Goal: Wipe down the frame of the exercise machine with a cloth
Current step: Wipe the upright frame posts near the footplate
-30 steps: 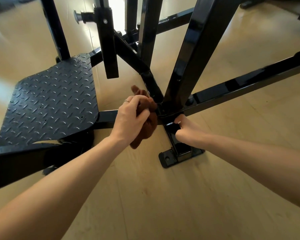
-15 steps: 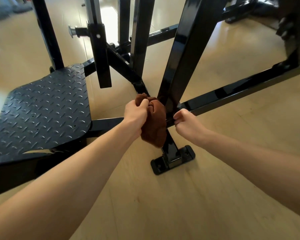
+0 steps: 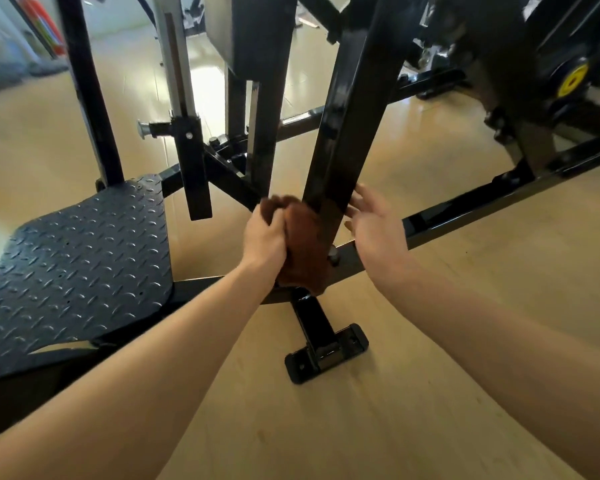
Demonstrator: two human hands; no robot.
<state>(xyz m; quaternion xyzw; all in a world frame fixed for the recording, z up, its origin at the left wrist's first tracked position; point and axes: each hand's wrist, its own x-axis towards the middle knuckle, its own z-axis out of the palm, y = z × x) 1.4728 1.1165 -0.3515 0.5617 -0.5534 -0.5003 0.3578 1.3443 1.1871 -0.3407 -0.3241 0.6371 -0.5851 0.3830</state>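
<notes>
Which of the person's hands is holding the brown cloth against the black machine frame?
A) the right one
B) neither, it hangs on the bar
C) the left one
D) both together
C: the left hand grips the brown cloth against the slanted black post, while the right hand is open with its fingers by the post's other side, holding no cloth.

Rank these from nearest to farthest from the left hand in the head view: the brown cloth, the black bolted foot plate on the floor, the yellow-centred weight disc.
1. Brown cloth: held in the left hand, against the slanted black frame post.
2. Black bolted foot plate: on the floor, below the hand.
3. Yellow-centred weight disc: far upper right, behind the frame.
</notes>
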